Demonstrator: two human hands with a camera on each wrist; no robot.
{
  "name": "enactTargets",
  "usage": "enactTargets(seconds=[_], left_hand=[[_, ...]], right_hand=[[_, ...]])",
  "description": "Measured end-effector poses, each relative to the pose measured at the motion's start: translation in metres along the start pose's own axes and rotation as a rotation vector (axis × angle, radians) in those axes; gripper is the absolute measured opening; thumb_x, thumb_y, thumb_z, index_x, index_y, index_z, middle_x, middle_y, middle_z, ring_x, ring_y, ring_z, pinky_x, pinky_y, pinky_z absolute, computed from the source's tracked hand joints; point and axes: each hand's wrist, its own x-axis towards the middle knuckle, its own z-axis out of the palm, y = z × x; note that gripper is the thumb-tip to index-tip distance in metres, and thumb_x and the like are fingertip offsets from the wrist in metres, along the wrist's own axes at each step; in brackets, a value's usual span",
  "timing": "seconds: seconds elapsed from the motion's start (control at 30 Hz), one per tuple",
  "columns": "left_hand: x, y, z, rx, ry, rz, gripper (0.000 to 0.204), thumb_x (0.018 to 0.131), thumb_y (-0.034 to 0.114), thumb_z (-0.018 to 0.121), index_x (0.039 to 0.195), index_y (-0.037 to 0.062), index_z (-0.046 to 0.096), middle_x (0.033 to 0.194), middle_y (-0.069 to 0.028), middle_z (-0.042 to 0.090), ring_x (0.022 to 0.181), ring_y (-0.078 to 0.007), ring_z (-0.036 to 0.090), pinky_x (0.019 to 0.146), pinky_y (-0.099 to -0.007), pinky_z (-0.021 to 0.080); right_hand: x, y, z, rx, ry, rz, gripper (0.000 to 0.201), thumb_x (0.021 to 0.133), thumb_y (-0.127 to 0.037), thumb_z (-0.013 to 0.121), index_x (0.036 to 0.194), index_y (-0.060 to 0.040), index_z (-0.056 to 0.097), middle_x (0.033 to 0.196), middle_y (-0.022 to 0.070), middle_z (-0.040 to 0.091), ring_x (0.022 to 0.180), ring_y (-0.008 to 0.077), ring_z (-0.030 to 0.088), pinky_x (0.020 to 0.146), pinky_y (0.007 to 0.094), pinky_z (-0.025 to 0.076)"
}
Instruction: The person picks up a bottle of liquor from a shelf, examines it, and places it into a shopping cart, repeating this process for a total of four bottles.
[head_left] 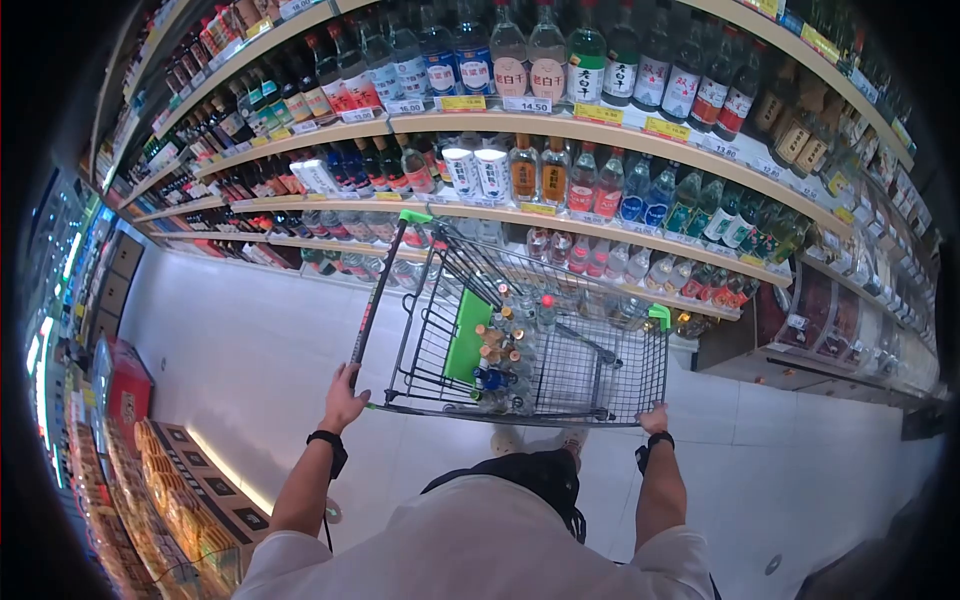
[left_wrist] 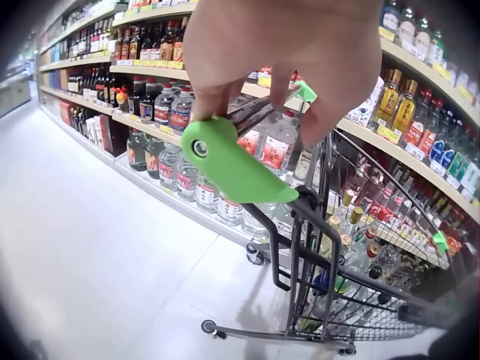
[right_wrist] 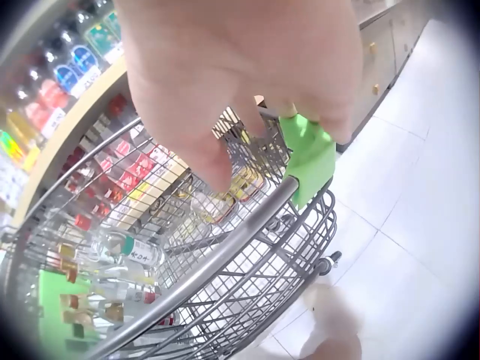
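While in hands [head_left: 345, 402] [head_left: 655, 420], gridded wire cart [head_left: 466, 342]

Long shelves [head_left: 440, 124] sweep across, packed with upright bottles [head_left: 586, 62], price tags [head_left: 527, 104] lining the edges; pale floor [head_left: 235, 320] gleams below, packaged snacks [head_left: 185, 500] crowding near left!

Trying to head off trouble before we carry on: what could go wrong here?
The bottles crowded together in the cart could knock and perhaps crack if jolted. The cart's far side appears close to the stocked shelves, so a turn might bump them. The shoes are right by its near side, so a wheel could catch a foot.
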Motion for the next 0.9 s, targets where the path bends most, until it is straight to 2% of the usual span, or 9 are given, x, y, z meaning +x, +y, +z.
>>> enactTargets(seconds=[0.1, 0.2, 0.33, 0.37, 0.47, 0.5, 0.7, 0.83, 0.9], left_hand=[[-0.010, -0.017, 0.005, -0.177, -0.006, -0.095, 0.054, 0.072, 0.009, 0.075, 0.123, 0.0060, 0.057, 0.139, -0.0252, 0.042, 0.128, -0.0432, 0.045, 0.107, -0.0452, 0.042], [-0.028, -0.017, 0.024, 0.053, 0.144, -0.088, 0.050, 0.072, 0.004, 0.073, 0.120, 0.0044, 0.058, 0.134, -0.0252, 0.042, 0.125, -0.0445, 0.046, 0.107, -0.0457, 0.040], [-0.039, -0.008, 0.031, 0.100, 0.097, -0.122, 0.058, 0.071, 0.009, 0.081, 0.125, 0.0035, 0.060, 0.151, -0.0314, 0.028, 0.142, -0.0485, 0.027, 0.116, -0.0445, 0.031], [-0.037, -0.013, 0.029, 0.056, 0.071, -0.144, 0.064, 0.068, 0.011, 0.086, 0.127, 0.0046, 0.062, 0.157, -0.0300, 0.021, 0.146, -0.0468, 0.019, 0.118, -0.0440, 0.028], [-0.034, -0.022, 0.023, -0.015, 0.091, -0.176, 0.055, 0.065, 0.009, 0.087, 0.117, 0.0046, 0.069, 0.157, -0.0266, 0.024, 0.147, -0.0433, 0.020, 0.118, -0.0437, 0.029], [-0.034, -0.028, 0.023, -0.032, 0.104, -0.181, 0.051, 0.065, 0.008, 0.087, 0.113, 0.0046, 0.071, 0.157, -0.0259, 0.025, 0.147, -0.0421, 0.021, 0.118, -0.0432, 0.029], [-0.026, -0.051, 0.035, -0.050, 0.193, -0.160, 0.032, 0.065, 0.006, 0.087, 0.095, 0.0042, 0.077, 0.157, -0.0236, 0.026, 0.147, -0.0393, 0.022, 0.117, -0.0413, 0.031], [-0.028, -0.052, 0.034, -0.069, 0.212, -0.157, 0.030, 0.066, 0.006, 0.086, 0.095, 0.0051, 0.077, 0.157, -0.0242, 0.026, 0.147, -0.0400, 0.023, 0.117, -0.0411, 0.031], [-0.024, -0.049, 0.032, -0.069, 0.211, -0.166, 0.032, 0.067, 0.006, 0.085, 0.097, 0.0059, 0.076, 0.156, -0.0252, 0.027, 0.146, -0.0408, 0.023, 0.117, -0.0407, 0.031]], right_hand=[[0.011, -0.011, 0.006, -0.248, -0.256, 0.051, 0.070, 0.076, -0.028, 0.070, 0.136, 0.0036, 0.053, 0.159, 0.0291, 0.016, 0.143, 0.0414, 0.031, 0.118, 0.0420, 0.030], [0.009, -0.014, 0.018, -0.338, -0.272, 0.004, 0.070, 0.080, -0.026, 0.067, 0.141, 0.0033, 0.047, 0.162, 0.0240, 0.011, 0.145, 0.0360, 0.029, 0.121, 0.0452, 0.023], [0.047, 0.011, 0.051, -0.404, -0.339, -0.088, 0.080, 0.083, -0.026, 0.067, 0.148, 0.0047, 0.034, 0.163, 0.0213, 0.010, 0.146, 0.0326, 0.030, 0.122, 0.0471, 0.020], [0.046, 0.010, 0.050, -0.445, -0.362, -0.111, 0.084, 0.081, -0.028, 0.068, 0.149, 0.0059, 0.032, 0.159, 0.0248, 0.023, 0.145, 0.0319, 0.032, 0.119, 0.0430, 0.027], [0.002, -0.024, 0.022, -0.244, -0.265, -0.082, 0.080, 0.075, -0.028, 0.071, 0.141, 0.0081, 0.043, 0.147, 0.0277, 0.042, 0.139, 0.0322, 0.041, 0.113, 0.0390, 0.037], [-0.007, -0.029, 0.018, -0.273, -0.180, -0.205, 0.069, 0.074, -0.031, 0.072, 0.127, 0.0098, 0.057, 0.131, 0.0321, 0.056, 0.133, 0.0367, 0.048, 0.109, 0.0374, 0.041], [-0.020, -0.066, 0.000, -0.275, -0.258, -0.312, 0.052, 0.074, -0.031, 0.071, 0.115, 0.0009, 0.069, 0.113, 0.0224, 0.069, 0.110, 0.0356, 0.065, 0.097, 0.0378, 0.050], [-0.021, -0.093, -0.018, -0.268, -0.173, -0.463, 0.030, 0.079, -0.028, 0.063, 0.090, -0.0033, 0.076, 0.092, 0.0197, 0.072, 0.093, 0.0347, 0.069, 0.085, 0.0411, 0.054], [-0.027, -0.120, -0.041, -0.167, -0.191, -0.362, 0.031, 0.080, -0.030, 0.066, 0.088, -0.0011, 0.075, 0.085, 0.0172, 0.073, 0.082, 0.0290, 0.070, 0.080, 0.0387, 0.055]])
